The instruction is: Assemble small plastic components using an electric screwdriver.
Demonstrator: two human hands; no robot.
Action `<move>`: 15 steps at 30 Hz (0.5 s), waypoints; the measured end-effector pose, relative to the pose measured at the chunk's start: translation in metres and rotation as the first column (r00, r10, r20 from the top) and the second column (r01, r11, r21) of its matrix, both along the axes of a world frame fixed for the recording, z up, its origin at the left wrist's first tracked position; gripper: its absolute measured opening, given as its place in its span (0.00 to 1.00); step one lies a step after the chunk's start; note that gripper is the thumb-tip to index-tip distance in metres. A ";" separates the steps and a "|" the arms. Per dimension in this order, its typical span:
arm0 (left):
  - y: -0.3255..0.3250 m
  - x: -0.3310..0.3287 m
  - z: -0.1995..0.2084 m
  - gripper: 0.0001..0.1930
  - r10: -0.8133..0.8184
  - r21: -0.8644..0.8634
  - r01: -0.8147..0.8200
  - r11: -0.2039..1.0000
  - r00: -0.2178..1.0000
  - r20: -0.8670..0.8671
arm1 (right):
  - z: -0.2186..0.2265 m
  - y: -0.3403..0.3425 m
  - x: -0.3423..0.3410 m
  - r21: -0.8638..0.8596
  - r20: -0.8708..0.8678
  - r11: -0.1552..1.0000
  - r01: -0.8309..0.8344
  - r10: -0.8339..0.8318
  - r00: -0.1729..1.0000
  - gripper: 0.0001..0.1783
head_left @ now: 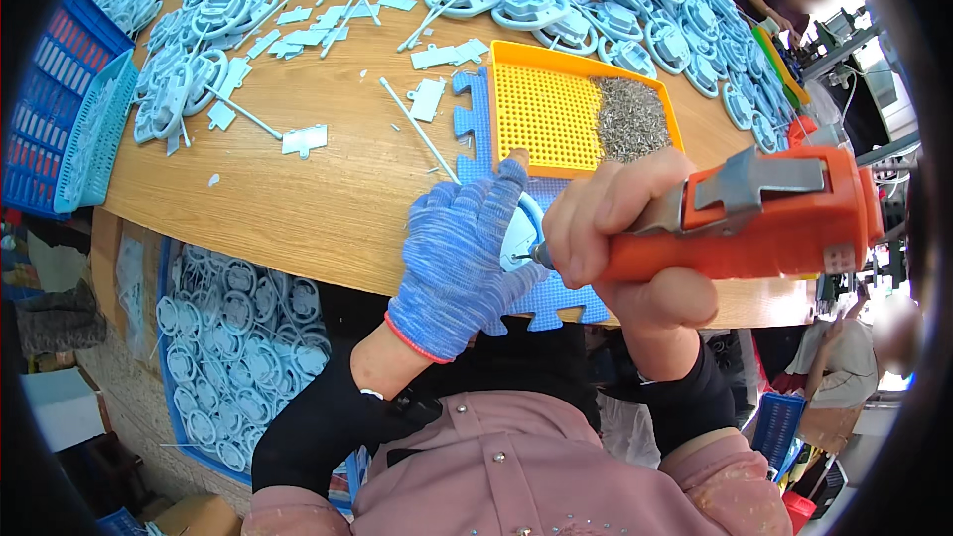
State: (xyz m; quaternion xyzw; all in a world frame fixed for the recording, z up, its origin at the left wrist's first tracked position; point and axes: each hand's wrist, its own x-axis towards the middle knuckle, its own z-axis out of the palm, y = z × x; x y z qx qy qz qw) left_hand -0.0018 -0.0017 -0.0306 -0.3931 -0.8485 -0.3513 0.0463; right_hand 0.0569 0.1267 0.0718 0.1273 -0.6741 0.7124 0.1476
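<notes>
My left hand, in a blue knitted glove with a red cuff edge, holds a light blue round plastic part against a blue foam mat. The glove covers much of that part; a thin light blue rod sticks out past it. My bare right hand grips an orange electric screwdriver with a metal hook on its top. Its tip reaches the part beside my left fingers. Just beyond both hands stands a yellow tray, with a dimpled left side and small metal screws heaped at the right.
Light blue fan-like parts pile along the far table. Small flat blue plates lie at the left. Blue baskets stand at the left edge. Below the table, a bin holds round parts. Other people sit at the far right.
</notes>
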 end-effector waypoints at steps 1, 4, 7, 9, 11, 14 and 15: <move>0.001 -0.001 -0.001 0.44 -0.002 0.005 0.002 1.000 1.000 0.003 | 0.002 0.001 -0.001 0.032 0.006 0.999 -0.023 0.023 1.000 0.37; 0.001 -0.001 0.001 0.44 -0.042 -0.003 0.042 0.999 0.999 -0.026 | -0.001 0.001 0.002 0.076 0.023 0.997 -0.015 0.013 1.000 0.35; 0.003 -0.004 0.010 0.44 -0.060 0.038 0.056 0.998 0.990 0.129 | -0.008 -0.007 -0.002 0.032 0.034 0.999 -0.003 0.002 0.999 0.35; 0.004 -0.006 0.008 0.43 -0.037 0.013 0.035 0.999 0.971 0.237 | -0.009 -0.011 -0.007 -0.014 0.031 1.000 0.008 -0.007 1.000 0.34; -0.004 0.003 0.019 0.40 0.033 0.017 -0.033 0.999 0.999 0.005 | -0.009 0.003 -0.010 -0.100 0.063 0.995 -0.011 0.017 0.998 0.35; -0.069 0.029 0.054 0.37 0.134 -0.049 -0.148 0.988 0.966 -0.222 | 0.008 0.069 0.039 -0.098 -0.116 0.978 0.185 -0.196 0.974 0.37; -0.099 0.036 0.072 0.37 0.225 -0.161 -0.257 0.953 0.955 -0.191 | 0.018 0.103 0.065 -0.017 -0.180 0.928 0.373 -0.370 0.912 0.35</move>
